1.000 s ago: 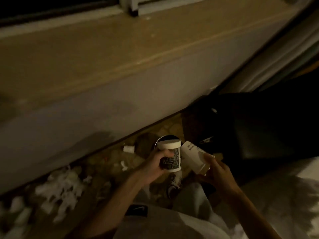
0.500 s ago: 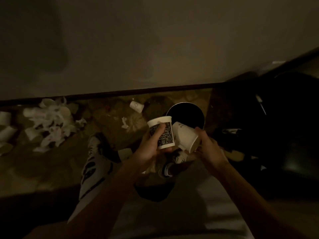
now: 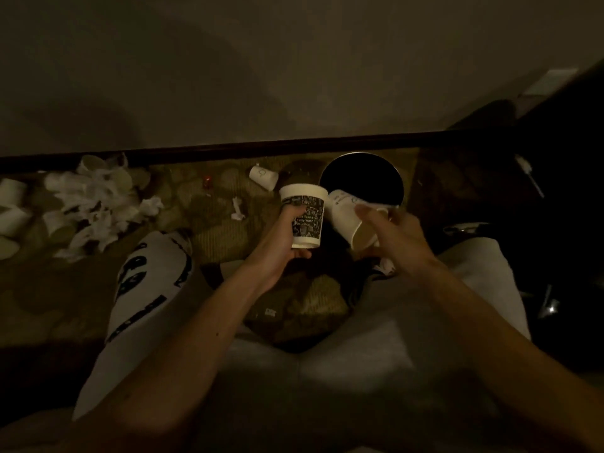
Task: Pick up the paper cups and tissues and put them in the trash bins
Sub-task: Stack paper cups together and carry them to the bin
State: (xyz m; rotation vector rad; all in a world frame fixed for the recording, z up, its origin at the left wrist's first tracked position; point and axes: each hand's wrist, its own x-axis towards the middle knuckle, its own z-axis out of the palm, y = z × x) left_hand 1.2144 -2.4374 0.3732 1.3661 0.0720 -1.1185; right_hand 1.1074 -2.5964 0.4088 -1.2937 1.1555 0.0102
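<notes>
My left hand (image 3: 287,237) grips a printed black-and-white paper cup (image 3: 305,217), held upright just left of the round dark trash bin (image 3: 361,181). In my right hand (image 3: 395,237) a plain white paper cup (image 3: 351,220) lies tilted, its mouth towards me, at the bin's near rim. Another white cup (image 3: 263,176) lies on the carpet left of the bin. A small crumpled tissue (image 3: 238,210) sits nearby. A heap of tissues and cups (image 3: 94,204) lies at the far left along the wall.
A wall with a dark baseboard (image 3: 228,147) runs across behind the bin. My legs in light trousers (image 3: 147,289) stretch over the patterned carpet. Dark furniture or bags (image 3: 539,207) fill the right side. More white cups (image 3: 13,210) lie at the left edge.
The view has tilted down from the ledge to the floor. Both hands, each holding its cup, have stayed close together and now sit at the bin's near rim.
</notes>
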